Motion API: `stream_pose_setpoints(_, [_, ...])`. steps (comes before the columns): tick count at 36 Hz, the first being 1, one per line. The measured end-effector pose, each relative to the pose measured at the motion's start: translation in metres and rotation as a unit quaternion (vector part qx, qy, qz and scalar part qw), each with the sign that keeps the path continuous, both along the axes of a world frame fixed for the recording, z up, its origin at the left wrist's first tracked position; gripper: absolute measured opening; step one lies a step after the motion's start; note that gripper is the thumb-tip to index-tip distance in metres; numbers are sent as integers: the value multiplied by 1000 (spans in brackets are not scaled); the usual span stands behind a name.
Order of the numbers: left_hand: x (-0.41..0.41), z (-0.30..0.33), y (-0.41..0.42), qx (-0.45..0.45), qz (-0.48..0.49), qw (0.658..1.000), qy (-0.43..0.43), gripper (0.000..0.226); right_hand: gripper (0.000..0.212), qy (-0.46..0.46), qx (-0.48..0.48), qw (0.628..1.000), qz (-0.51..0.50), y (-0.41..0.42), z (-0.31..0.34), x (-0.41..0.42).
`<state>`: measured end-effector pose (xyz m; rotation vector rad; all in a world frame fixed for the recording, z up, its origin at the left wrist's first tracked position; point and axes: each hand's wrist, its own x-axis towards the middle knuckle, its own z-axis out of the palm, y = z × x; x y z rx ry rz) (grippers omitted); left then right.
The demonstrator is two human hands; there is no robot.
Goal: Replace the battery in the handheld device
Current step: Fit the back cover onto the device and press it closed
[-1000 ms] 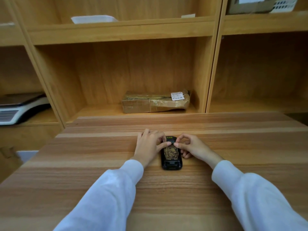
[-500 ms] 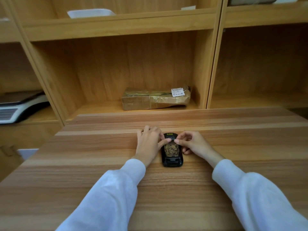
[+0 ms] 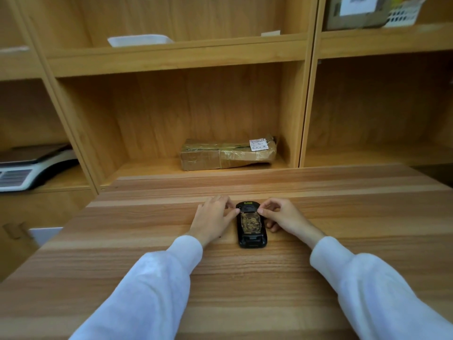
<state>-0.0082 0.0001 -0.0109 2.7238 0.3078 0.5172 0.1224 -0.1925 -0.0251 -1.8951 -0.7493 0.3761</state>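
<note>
Fingertips of both hands are pinched in at the far end of the handheld device (image 3: 251, 227), one hand on each side. Left hand (image 3: 212, 218) lies flat on the table with its thumb tip touching the device's left edge; right hand (image 3: 284, 217) has its fingers curled narrow, thumb tip against the right edge. Can't really tell if either one is gripping or just resting there. Between the two thumbs the device lies flat, back side up, black, with a mottled brownish patch in the middle of it and a small yellow label just past the fingertips. Under all of that is the wooden table (image 3: 245, 285), and white sleeves run back from both wrists toward the camera. Well beyond the fingers, in the shelf cubby, sits a brown taped parcel (image 3: 226, 154). Off to the left of the left hand, in the next cubby, is a weighing scale (image 3: 29, 168). Up on the higher shelf sits a white tray (image 3: 139, 40).
</note>
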Motion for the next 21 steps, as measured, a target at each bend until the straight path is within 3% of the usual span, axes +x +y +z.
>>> stream_pose_setpoints(7, [-20, 0, 31, -20, -20, 999, 44, 30, 9, 8, -5, 1000, -3, -2, 3, -2])
stream_pose_setpoints(14, [-26, -2, 31, -56, -31, 998, 4, 23, 8, 41, -19, 998, -40, 0, 5, -4])
stream_pose_setpoints(21, [-18, 5, -5, -165, -24, 986, -10, 37, 34, 93, -60, 991, -77, 6, 11, -14])
